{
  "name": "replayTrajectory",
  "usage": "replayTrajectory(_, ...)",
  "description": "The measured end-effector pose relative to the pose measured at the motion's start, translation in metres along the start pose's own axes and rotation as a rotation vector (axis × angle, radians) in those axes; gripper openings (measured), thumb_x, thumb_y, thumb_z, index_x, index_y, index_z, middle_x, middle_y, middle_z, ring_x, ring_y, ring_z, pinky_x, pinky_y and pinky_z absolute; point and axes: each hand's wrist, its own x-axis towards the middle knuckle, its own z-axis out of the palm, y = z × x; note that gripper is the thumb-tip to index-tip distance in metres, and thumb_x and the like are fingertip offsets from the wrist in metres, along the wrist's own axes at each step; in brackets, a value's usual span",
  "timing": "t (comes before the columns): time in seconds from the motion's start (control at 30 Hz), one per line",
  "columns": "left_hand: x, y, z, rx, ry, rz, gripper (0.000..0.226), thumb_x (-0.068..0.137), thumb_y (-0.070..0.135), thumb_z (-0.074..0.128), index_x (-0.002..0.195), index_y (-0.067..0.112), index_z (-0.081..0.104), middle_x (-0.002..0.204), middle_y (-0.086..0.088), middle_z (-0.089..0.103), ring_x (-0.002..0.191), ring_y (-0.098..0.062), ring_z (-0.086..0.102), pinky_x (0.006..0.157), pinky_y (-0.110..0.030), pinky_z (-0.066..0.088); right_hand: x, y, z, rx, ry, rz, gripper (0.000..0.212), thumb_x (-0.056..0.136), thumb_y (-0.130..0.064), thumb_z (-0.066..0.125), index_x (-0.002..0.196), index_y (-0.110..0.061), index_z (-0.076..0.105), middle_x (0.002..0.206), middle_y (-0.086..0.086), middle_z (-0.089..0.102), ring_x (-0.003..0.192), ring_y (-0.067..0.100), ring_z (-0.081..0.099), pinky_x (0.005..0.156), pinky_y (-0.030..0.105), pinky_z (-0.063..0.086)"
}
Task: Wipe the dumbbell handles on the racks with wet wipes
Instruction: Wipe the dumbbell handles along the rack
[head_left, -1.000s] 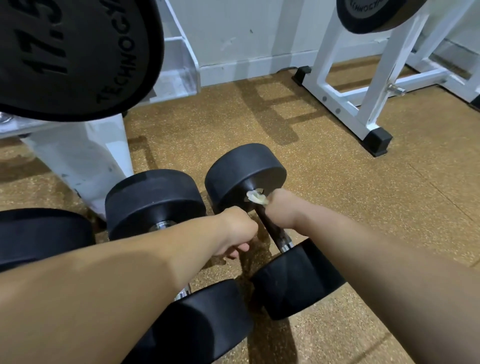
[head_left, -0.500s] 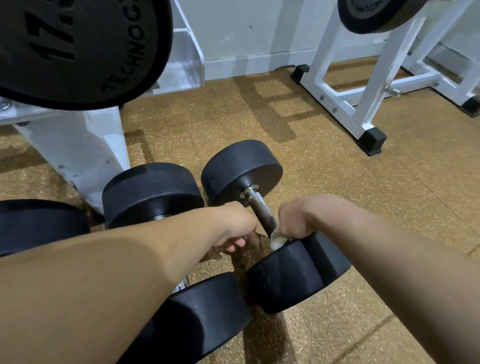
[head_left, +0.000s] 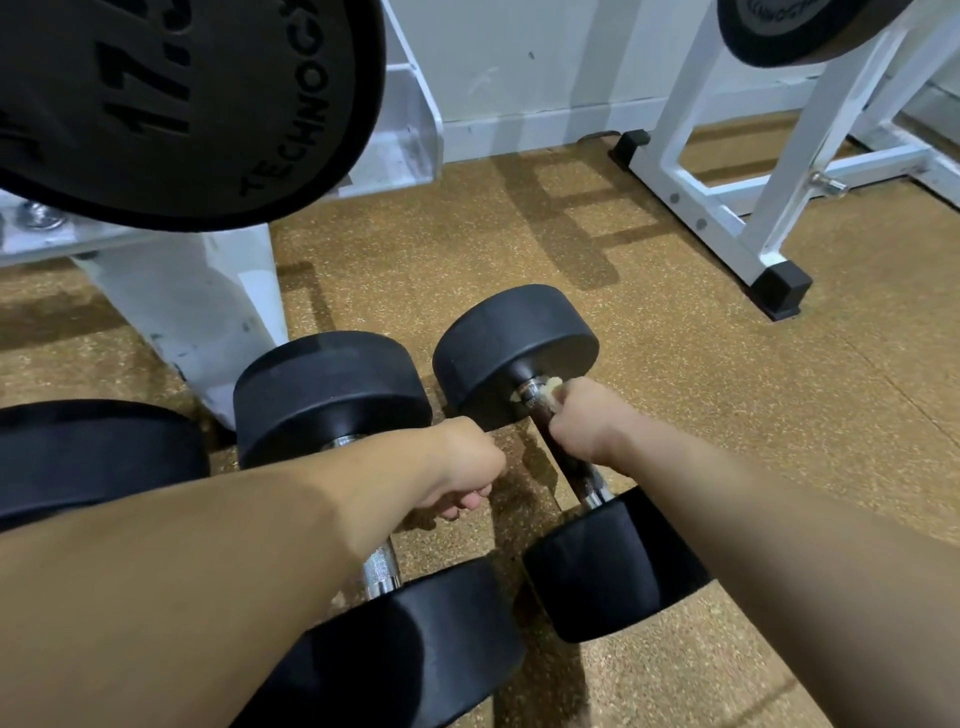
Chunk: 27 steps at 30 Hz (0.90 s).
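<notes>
Our right hand (head_left: 579, 423) grips the wet wipe (head_left: 552, 386) round the dumbbell handle (head_left: 581, 480) at its far end. The bare length runs back toward us. Left hand (head_left: 465, 467) is curled, perhaps empty — we cannot tell.

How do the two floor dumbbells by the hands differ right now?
The right dumbbell has its handle gripped by the right hand through a wet wipe; the left dumbbell has no hand on its handle, which passes under the left forearm. The right dumbbell's handle looks dark; the left dumbbell's shines chrome. Both lie on the floor with black round heads.
</notes>
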Motion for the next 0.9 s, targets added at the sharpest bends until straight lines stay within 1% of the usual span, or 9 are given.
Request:
replayTrajectory(0.13, -0.002, 0.006, 0.001, 0.035, -0.009, 0.015, 0.026, 0.096, 0.015, 0.046, 0.111, 0.006, 0.066, 0.082, -0.009, 0.061, 0.065, -0.021, 0.052, 0.057, -0.029, 0.042, -0.034, -0.014, -0.014, -0.608, -0.252, -0.063, 0.023, 0.099, -0.013, 0.052, 0.116, -0.006, 0.065, 0.107, 0.008, 0.067, 0.088, 0.027, 0.06, 0.072, 0.032, 0.048)
replayTrajectory(0.23, -0.009, 0.013, 0.002, 0.045, -0.018, 0.056, 0.025, 0.096, 0.012, 0.047, 0.109, 0.005, 0.068, 0.084, -0.01, 0.062, 0.07, -0.023, 0.053, 0.058, -0.031, 0.043, -0.057, -0.028, -0.023, -0.744, -0.393, -0.136, 0.027, 0.104, -0.022, 0.048, 0.111, -0.006, 0.068, 0.096, 0.007, 0.062, 0.085, 0.027, 0.057, 0.064, 0.029, 0.044)
replayTrajectory(0.3, -0.019, 0.014, -0.002, 0.054, -0.007, 0.122, 0.029, 0.094, 0.006, 0.044, 0.106, 0.004, 0.07, 0.083, -0.011, 0.065, 0.064, -0.021, 0.056, 0.056, -0.028, 0.044, -0.061, -0.034, -0.034, -0.502, -0.398, -0.161, 0.024, 0.096, -0.011, 0.048, 0.079, -0.007, 0.065, 0.075, 0.005, 0.056, 0.075, 0.029, 0.051, 0.053, 0.028, 0.037)
replayTrajectory(0.37, -0.034, 0.01, -0.011, 0.059, -0.011, 0.177, 0.032, 0.095, 0.003, 0.044, 0.108, 0.009, 0.073, 0.087, -0.013, 0.071, 0.067, -0.021, 0.062, 0.063, -0.032, 0.052, -0.058, -0.035, -0.04, 0.024, -0.384, -0.132, 0.021, 0.086, -0.002, 0.048, 0.073, -0.007, 0.063, 0.071, 0.007, 0.059, 0.071, 0.032, 0.051, 0.056, 0.029, 0.042)
replayTrajectory(0.43, -0.052, 0.002, -0.03, 0.049, 0.006, 0.225, 0.026, 0.097, 0.005, 0.053, 0.11, 0.015, 0.072, 0.097, -0.012, 0.077, 0.074, -0.018, 0.068, 0.076, -0.036, 0.059, -0.049, -0.038, -0.039, 0.589, -0.53, -0.05, 0.034, 0.086, 0.001, 0.044, 0.107, 0.0, 0.071, 0.102, 0.015, 0.075, 0.09, 0.03, 0.068, 0.082, 0.036, 0.056)
replayTrajectory(0.5, -0.073, -0.011, -0.052, 0.039, 0.028, 0.264, 0.028, 0.092, -0.004, 0.06, 0.11, 0.015, 0.071, 0.105, -0.015, 0.078, 0.08, -0.017, 0.07, 0.078, -0.035, 0.058, -0.041, -0.044, -0.031, 0.906, -0.707, -0.02, 0.048, 0.087, 0.001, 0.04, 0.13, 0.006, 0.062, 0.127, 0.025, 0.069, 0.117, 0.036, 0.067, 0.104, 0.046, 0.051)
replayTrajectory(0.6, -0.114, -0.038, -0.083, -0.076, 0.045, 0.272, 0.04, 0.08, -0.012, 0.07, 0.11, 0.016, 0.07, 0.106, -0.014, 0.077, 0.092, -0.019, 0.073, 0.086, -0.038, 0.06, -0.035, -0.073, -0.015, 0.92, -0.798, -0.117, 0.04, 0.095, -0.008, 0.048, 0.131, 0.002, 0.063, 0.131, 0.024, 0.067, 0.12, 0.036, 0.063, 0.114, 0.051, 0.043)
replayTrajectory(0.73, -0.159, -0.069, -0.103, -0.443, 0.043, 0.249, 0.031, 0.081, 0.004, 0.077, 0.11, 0.013, 0.073, 0.107, -0.014, 0.077, 0.101, -0.026, 0.073, 0.098, -0.044, 0.058, -0.04, -0.113, 0.012, 0.86, -0.758, -0.233, 0.03, 0.102, -0.028, 0.055, 0.122, -0.012, 0.072, 0.114, 0.01, 0.074, 0.103, 0.023, 0.067, 0.097, 0.043, 0.052)
replayTrajectory(0.9, -0.163, -0.1, -0.108, -0.537, 0.151, 0.21, 0.022, 0.091, 0.029, 0.077, 0.107, 0.014, 0.074, 0.103, -0.008, 0.079, 0.093, -0.017, 0.073, 0.083, -0.031, 0.056, -0.057, -0.134, 0.045, 0.868, -0.65, -0.278, 0.044, 0.106, -0.041, 0.05, 0.127, -0.006, 0.068, 0.114, 0.02, 0.075, 0.098, 0.03, 0.07, 0.089, 0.046, 0.055)
